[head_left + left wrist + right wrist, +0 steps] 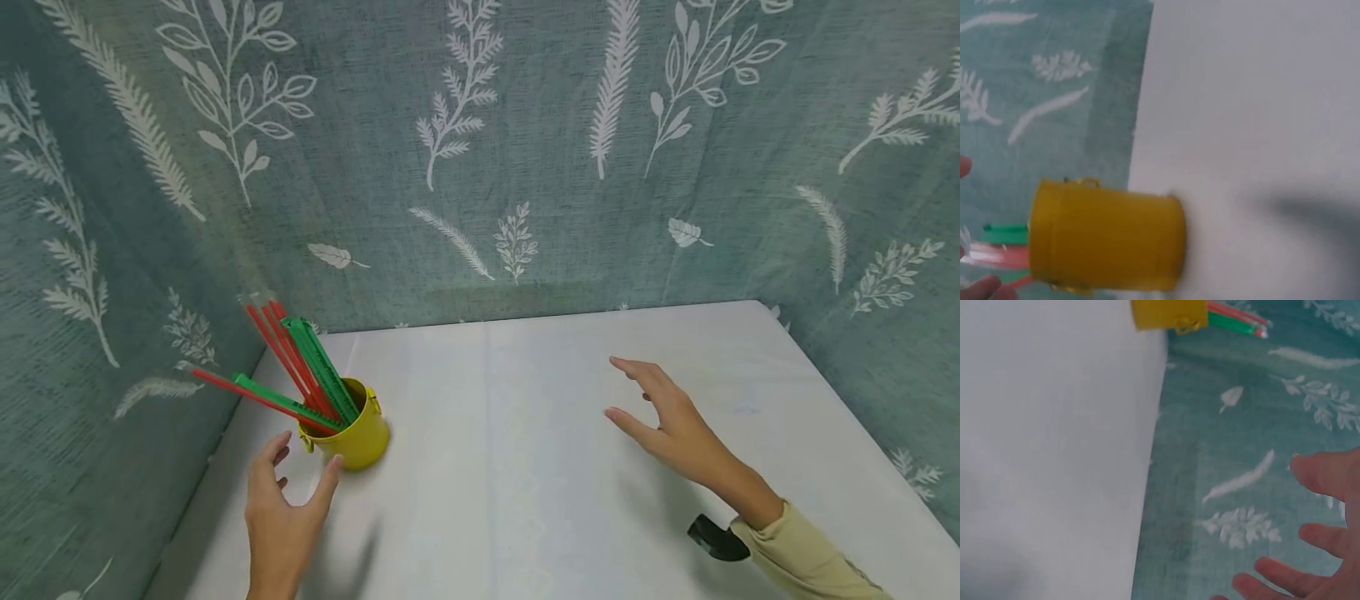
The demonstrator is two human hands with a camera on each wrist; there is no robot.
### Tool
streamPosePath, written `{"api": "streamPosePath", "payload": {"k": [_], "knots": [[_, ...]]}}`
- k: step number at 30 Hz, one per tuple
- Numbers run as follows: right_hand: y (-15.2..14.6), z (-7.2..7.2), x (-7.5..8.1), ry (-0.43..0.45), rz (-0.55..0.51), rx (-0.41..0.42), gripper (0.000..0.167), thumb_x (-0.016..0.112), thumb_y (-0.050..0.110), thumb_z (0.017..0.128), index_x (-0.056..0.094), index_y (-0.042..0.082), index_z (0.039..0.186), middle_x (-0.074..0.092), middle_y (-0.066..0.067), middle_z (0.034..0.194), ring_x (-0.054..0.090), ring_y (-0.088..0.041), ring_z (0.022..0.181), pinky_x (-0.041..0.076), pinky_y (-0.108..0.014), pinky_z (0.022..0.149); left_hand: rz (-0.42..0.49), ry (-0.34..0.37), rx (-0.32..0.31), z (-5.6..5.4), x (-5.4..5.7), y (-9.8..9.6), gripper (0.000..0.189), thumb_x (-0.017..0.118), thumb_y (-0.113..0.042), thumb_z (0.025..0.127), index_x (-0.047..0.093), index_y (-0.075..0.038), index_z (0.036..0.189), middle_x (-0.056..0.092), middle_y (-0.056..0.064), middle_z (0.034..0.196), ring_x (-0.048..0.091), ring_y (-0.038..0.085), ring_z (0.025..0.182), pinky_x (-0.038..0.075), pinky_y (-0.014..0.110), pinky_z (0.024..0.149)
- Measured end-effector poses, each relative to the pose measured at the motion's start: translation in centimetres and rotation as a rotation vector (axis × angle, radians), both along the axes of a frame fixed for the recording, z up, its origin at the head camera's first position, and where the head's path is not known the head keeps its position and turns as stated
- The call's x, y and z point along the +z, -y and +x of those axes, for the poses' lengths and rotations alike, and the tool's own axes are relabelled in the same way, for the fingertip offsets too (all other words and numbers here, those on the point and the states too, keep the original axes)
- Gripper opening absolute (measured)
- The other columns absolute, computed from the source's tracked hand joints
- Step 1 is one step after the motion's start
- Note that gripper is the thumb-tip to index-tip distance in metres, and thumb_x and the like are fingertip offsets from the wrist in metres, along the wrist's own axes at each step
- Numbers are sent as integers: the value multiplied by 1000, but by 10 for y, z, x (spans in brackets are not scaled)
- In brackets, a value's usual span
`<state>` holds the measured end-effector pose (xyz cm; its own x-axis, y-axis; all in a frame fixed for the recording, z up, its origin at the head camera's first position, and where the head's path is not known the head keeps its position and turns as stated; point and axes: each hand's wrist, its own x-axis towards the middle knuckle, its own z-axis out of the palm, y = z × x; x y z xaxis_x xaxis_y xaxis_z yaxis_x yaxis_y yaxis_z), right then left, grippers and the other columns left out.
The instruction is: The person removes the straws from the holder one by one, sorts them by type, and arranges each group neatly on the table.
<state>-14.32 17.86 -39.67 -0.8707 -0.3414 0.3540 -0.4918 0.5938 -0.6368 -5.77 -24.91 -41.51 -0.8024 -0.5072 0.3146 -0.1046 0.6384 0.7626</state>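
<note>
A small yellow bucket [358, 437] with little side handles stands at the left of the table. Out of it lean several thin red sticks [288, 354] with clear ends and several green strips [324, 371] with marks along their edges. My left hand [283, 521] hovers just in front of the bucket, thumb and fingers spread apart and holding nothing. In the left wrist view the bucket [1110, 237] lies sideways across the picture, close to the fingertips. My right hand [675, 429] is raised over the right side of the table, fingers spread, holding nothing.
A white table [480, 467] spreads beneath both hands. Green cloth [555, 225] with a white leaf pattern hangs along its back and sides. A dark device [718, 539] sits at my right wrist, next to a pale sleeve [806, 554].
</note>
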Motion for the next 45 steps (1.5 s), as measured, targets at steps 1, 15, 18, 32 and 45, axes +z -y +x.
{"api": "streamPosePath", "payload": {"k": [1, 15, 18, 32, 45], "knots": [[4, 0, 1, 2, -7, 6, 63, 67, 26, 88, 38, 20, 144, 43, -2, 138, 44, -20, 120, 46, -46, 87, 32, -1, 3, -2, -1, 3, 73, 76, -31, 80, 39, -10, 139, 45, 9, 133, 40, 24, 123, 37, 44, 92], [64, -15, 14, 26, -130, 145, 57, 66, 25, 89, 43, 18, 141, 51, 0, 129, 51, -16, 115, 49, -39, 85, 373, 27, -237, -32, -22, 41, 89, 72, -22, 84, 12, -25, 150, 25, 8, 150, 25, 24, 137, 30, 50, 105], [76, -20, 15, 39, -165, 172, 55, 66, 25, 89, 44, 18, 140, 52, 0, 128, 52, -18, 115, 49, -40, 84, 445, 34, -314, -39, -24, 46, 89, 69, -16, 86, 9, -26, 150, 20, 7, 153, 19, 24, 141, 24, 55, 107], [129, -37, 15, 161, -283, 270, 47, 65, 21, 90, 50, 16, 134, 57, -3, 123, 57, -19, 107, 49, -38, 83, 482, 18, -334, -58, -40, 54, 80, 73, -9, 82, 23, -14, 144, 27, 9, 148, 23, 28, 139, 18, 50, 112], [178, -58, 18, 245, -336, 324, 41, 64, 19, 90, 54, 10, 130, 59, -8, 119, 59, -22, 104, 52, -35, 81, 476, -52, -373, -59, -54, 47, 64, 69, -11, 86, 32, -15, 137, 33, 8, 140, 25, 31, 137, 11, 50, 114]]}}
